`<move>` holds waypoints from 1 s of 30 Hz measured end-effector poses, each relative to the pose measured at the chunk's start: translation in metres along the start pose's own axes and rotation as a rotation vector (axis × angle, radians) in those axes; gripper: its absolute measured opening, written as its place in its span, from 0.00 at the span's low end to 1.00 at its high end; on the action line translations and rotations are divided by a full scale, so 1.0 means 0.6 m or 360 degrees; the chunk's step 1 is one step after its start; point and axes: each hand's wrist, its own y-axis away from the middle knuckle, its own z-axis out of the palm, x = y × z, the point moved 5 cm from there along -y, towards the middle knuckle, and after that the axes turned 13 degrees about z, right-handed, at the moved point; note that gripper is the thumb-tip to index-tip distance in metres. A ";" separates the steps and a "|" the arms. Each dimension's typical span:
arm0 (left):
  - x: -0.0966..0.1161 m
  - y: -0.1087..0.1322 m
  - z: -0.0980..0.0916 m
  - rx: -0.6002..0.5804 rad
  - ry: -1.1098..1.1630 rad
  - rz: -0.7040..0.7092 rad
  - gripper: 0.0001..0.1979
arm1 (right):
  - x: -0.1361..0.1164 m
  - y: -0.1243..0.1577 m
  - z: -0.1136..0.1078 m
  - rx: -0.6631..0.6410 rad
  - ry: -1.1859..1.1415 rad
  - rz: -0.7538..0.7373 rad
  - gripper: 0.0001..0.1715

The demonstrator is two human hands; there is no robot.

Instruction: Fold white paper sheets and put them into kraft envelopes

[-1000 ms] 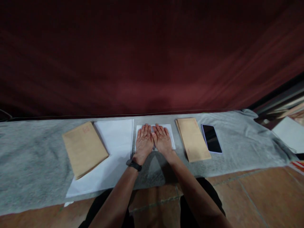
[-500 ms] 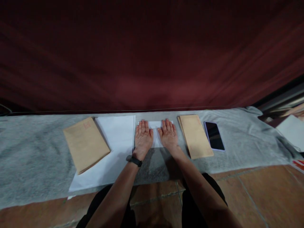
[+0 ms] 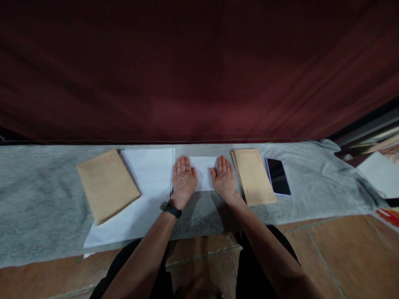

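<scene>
A small folded-looking sheet of white paper (image 3: 204, 174) lies flat on the grey cloth in front of me. My left hand (image 3: 184, 176) rests palm down, fingers stretched out, over its left end. Over the right end lies my right hand (image 3: 223, 176), also flat and extended, thumb pointing inward. Both ends of the paper are hidden under the hands. Just left of my left hand are large white sheets (image 3: 152, 174), partly covered by a stack of brown envelopes (image 3: 109, 185). Brown envelopes (image 3: 254, 176) also lie to the right of my right hand.
A phone (image 3: 278, 176) with a pale purple edge lies beside the right-hand envelopes. The grey cloth (image 3: 314, 178) runs along a dark red curtain (image 3: 199, 91). Brown floor tiles (image 3: 343, 249) show in front. Papers (image 3: 380, 172) sit at the far right.
My hands have slid apart toward the two ends of the small white paper, so more of its middle shows. The whole view has shifted slightly.
</scene>
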 end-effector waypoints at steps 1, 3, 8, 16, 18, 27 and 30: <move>0.000 0.001 -0.001 0.0009 -0.0006 -0.0005 0.30 | 0.001 0.000 -0.001 -0.0008 0.0002 0.0003 0.37; 0.002 0.003 -0.005 0.0028 -0.0009 -0.0005 0.30 | 0.003 0.001 -0.006 -0.0023 -0.0006 0.0015 0.36; 0.042 0.019 -0.020 0.0125 0.0066 0.0199 0.31 | -0.014 0.012 -0.036 -0.0098 -0.0120 -0.0076 0.36; 0.081 0.054 0.008 -0.0091 0.0189 0.0382 0.30 | -0.044 0.053 -0.037 -0.0425 -0.0345 -0.0338 0.34; 0.077 0.055 0.011 -0.0070 0.0227 0.0397 0.31 | -0.041 0.056 -0.033 -0.0425 -0.0307 -0.0359 0.34; 0.065 0.053 0.001 -0.0121 0.0056 0.0422 0.30 | -0.015 0.055 -0.030 -0.0357 -0.0122 -0.0348 0.34; 0.055 0.048 0.000 -0.0122 0.0002 0.0368 0.29 | -0.004 0.053 -0.027 -0.0303 -0.0077 -0.0319 0.34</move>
